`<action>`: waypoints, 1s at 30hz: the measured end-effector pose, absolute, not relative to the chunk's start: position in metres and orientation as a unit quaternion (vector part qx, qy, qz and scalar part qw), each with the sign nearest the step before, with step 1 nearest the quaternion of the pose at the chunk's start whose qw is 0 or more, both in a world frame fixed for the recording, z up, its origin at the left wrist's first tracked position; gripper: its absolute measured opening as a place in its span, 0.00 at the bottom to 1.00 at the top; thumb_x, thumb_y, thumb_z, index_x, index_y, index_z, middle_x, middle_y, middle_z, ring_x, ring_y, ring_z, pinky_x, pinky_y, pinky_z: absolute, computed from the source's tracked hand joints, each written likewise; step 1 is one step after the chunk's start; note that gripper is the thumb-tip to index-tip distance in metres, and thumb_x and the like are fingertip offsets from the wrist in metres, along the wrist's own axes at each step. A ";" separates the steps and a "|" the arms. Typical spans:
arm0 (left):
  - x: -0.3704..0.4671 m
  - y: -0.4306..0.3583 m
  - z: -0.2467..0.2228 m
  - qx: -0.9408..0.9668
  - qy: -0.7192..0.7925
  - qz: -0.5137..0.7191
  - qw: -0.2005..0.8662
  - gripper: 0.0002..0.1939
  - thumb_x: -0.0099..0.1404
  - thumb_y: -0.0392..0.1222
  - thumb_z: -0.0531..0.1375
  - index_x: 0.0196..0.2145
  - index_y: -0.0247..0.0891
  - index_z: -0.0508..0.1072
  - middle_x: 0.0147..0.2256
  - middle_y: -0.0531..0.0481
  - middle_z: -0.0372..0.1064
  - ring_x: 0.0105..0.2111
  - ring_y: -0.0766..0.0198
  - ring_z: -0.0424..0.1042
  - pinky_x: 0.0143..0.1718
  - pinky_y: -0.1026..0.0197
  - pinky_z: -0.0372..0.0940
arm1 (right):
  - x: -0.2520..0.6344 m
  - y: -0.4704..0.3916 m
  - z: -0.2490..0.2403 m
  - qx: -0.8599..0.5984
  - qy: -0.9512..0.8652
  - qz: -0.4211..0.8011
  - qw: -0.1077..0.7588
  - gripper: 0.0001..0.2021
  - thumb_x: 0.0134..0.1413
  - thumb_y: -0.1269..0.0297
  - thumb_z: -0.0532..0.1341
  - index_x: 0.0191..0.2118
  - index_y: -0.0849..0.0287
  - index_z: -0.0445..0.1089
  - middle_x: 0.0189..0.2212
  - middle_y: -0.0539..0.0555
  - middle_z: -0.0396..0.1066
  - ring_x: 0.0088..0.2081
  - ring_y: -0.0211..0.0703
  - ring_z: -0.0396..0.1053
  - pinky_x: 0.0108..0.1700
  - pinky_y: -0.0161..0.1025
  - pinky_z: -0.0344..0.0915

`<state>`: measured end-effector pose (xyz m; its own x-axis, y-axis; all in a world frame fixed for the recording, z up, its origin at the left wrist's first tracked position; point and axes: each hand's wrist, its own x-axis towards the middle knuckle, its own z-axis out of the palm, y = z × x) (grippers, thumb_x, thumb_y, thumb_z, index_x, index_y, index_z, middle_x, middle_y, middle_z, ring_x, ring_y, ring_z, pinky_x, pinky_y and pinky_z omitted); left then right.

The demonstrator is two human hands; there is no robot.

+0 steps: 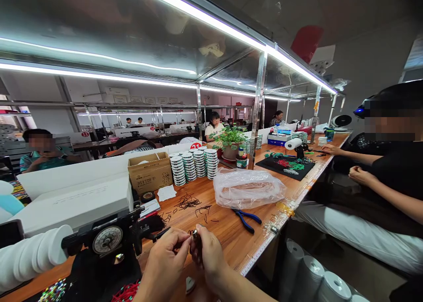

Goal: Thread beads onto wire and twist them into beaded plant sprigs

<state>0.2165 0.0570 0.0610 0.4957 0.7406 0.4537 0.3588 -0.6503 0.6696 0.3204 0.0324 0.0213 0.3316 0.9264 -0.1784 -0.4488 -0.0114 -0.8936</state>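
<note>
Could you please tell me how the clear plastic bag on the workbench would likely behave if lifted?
The clear plastic bag would probably sag and crumple, since its film is wrinkled; it looks light, being thin and see-through.

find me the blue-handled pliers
In the head view, the blue-handled pliers lie on the wooden table, ahead and right of the right hand, by the near edge of the plastic bag.

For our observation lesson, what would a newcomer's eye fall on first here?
Probably the strip light glaring overhead along the metal shelf. Next, the leafy potted plant, right of the stacked white spools. Then, bottom centre, the left hand and right hand holding a dark brown item.
</note>
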 end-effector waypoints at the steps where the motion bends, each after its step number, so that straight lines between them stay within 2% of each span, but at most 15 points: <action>1: 0.216 0.057 0.061 0.827 0.334 0.376 0.253 0.13 0.61 0.44 0.55 0.22 0.40 0.72 0.25 0.51 0.71 0.27 0.61 0.70 0.30 0.62 0.63 | 0.320 0.032 0.022 -0.484 -0.244 0.525 0.656 0.23 0.55 0.53 0.48 0.15 0.59 0.58 0.10 0.46 0.54 0.12 0.30 0.47 0.15 0.30 0.40; 9: 0.216 0.055 0.062 0.828 0.336 0.361 0.267 0.13 0.62 0.44 0.55 0.22 0.40 0.72 0.25 0.51 0.70 0.27 0.61 0.70 0.31 0.62 0.63 | 0.322 0.031 0.021 -0.481 -0.246 0.531 0.652 0.23 0.57 0.55 0.46 0.16 0.60 0.58 0.11 0.47 0.54 0.12 0.30 0.47 0.15 0.29 0.39; 19: 0.216 0.055 0.062 0.822 0.337 0.372 0.268 0.13 0.61 0.44 0.56 0.21 0.40 0.72 0.24 0.51 0.71 0.27 0.61 0.70 0.30 0.62 0.63 | 0.321 0.030 0.022 -0.489 -0.249 0.526 0.649 0.23 0.54 0.51 0.49 0.15 0.59 0.58 0.10 0.47 0.55 0.12 0.31 0.46 0.15 0.30 0.39; 30: 0.214 0.056 0.061 0.824 0.328 0.378 0.266 0.13 0.61 0.44 0.55 0.21 0.40 0.72 0.23 0.50 0.70 0.26 0.60 0.70 0.29 0.62 0.64 | 0.321 0.031 0.022 -0.493 -0.248 0.531 0.643 0.23 0.56 0.54 0.46 0.15 0.60 0.58 0.10 0.47 0.54 0.12 0.30 0.47 0.15 0.29 0.39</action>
<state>0.2142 0.0556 0.0608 0.4990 0.7413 0.4489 0.3385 -0.6436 0.6865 0.3211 0.0305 0.0218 0.3128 0.9278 -0.2034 -0.4382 -0.0490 -0.8975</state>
